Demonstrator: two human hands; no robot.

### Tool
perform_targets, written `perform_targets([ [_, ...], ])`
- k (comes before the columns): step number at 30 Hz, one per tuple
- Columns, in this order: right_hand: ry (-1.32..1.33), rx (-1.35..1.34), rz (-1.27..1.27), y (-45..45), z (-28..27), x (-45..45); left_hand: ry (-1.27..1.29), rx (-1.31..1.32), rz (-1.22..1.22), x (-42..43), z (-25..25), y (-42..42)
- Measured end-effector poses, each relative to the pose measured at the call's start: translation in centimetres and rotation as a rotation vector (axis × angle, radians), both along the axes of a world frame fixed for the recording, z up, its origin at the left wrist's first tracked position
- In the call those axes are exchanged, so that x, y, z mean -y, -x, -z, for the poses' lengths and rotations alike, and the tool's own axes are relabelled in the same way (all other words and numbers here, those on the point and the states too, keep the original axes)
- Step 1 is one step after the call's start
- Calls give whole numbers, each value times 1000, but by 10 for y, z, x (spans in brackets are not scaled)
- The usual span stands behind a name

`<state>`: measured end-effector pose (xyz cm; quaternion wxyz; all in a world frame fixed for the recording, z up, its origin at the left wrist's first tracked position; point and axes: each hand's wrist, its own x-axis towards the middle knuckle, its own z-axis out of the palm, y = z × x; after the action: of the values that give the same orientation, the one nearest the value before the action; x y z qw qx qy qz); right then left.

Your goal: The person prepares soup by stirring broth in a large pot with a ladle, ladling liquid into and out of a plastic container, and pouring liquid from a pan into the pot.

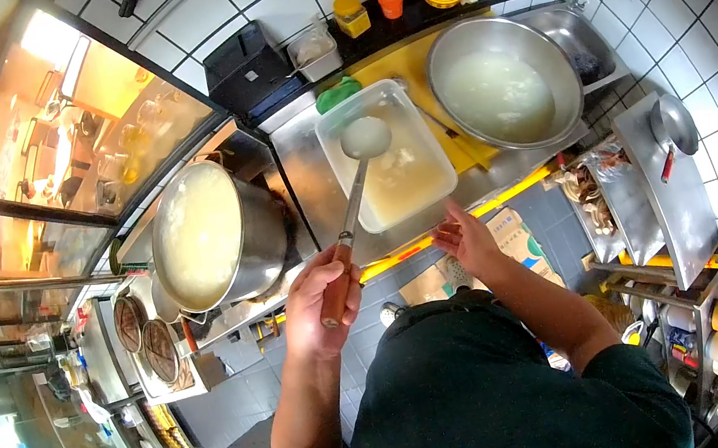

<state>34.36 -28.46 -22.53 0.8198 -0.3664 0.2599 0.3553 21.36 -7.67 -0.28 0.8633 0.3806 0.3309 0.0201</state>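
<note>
My left hand (pixel 324 301) is wrapped round the wooden handle of a metal ladle (pixel 366 138). The ladle's bowl is over a white rectangular plastic tub (pixel 444 179) that holds pale, cloudy liquid with white lumps; whether it touches the liquid I cannot tell. My right hand (pixel 468 239) is just in front of the tub's near right corner, its fingers apart and nothing in it. To the left stands a tall steel pot (pixel 258 231) full of creamy white liquid. A wide steel basin (pixel 559 48) with cloudy, whitish liquid sits to the right of the tub.
A metal sink (pixel 607 59) adjoins the basin. Along the tiled wall, a black shelf (pixel 377 21) carries a yellow jar (pixel 351 15), an orange cup (pixel 390 2) and bowls. A small pan (pixel 673 124) rests on the steel surface at right. Flattened cardboard (pixel 427 287) lies on the floor.
</note>
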Motion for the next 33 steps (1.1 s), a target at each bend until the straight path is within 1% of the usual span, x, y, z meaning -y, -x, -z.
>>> perform_targets([
  [5,46,-1,-20,11,16,12,-16,21,25,-1,3,2],
  [10,140,40,-76,21,12,20,-34,6,6,-3,1,3],
  [13,210,-3,-105,25,7,24,-19,30,6,-7,-6,7],
  [18,340,67,-301,37,25,42,62,104,-23,-20,-25,25],
  [23,470,113,-504,53,44,68,102,171,-140,-33,-67,53],
  [29,733,210,-876,62,63,108,-6,187,-305,-54,-89,98],
  [31,824,89,-1049,61,56,114,-74,182,-357,-61,-90,112],
  [32,890,43,-965,74,66,127,-90,177,-369,-66,-89,119],
  [33,898,-4,-945,82,61,131,-109,164,-397,-70,-87,126],
])
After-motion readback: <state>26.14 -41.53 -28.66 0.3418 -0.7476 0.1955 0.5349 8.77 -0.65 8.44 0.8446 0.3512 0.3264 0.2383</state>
